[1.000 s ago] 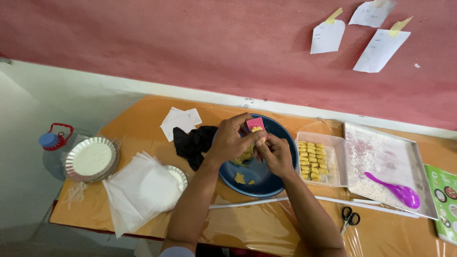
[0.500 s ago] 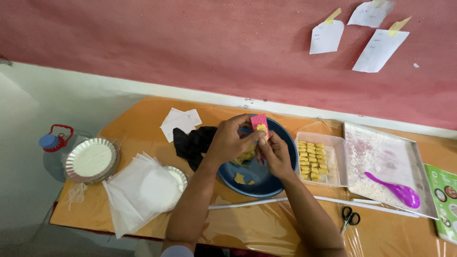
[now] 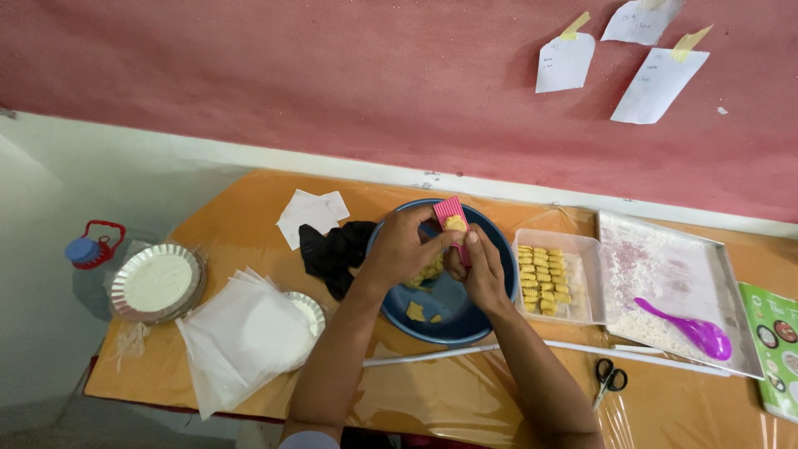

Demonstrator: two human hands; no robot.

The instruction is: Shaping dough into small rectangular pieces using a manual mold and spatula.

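Head view: left hand (image 3: 405,248) and right hand (image 3: 482,268) pinch the pink ridged board (image 3: 453,223), pressing yellow dough (image 3: 454,223) over the blue bowl (image 3: 490,241); shaping step, I judge; next needs gentle rolling.

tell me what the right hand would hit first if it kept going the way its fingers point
The right hand points up and away, toward the wall, its fingers on the pink ridged mold. That mold with its yellow dough comes first, then probably the far rim of the blue bowl, though depth is hard to judge.
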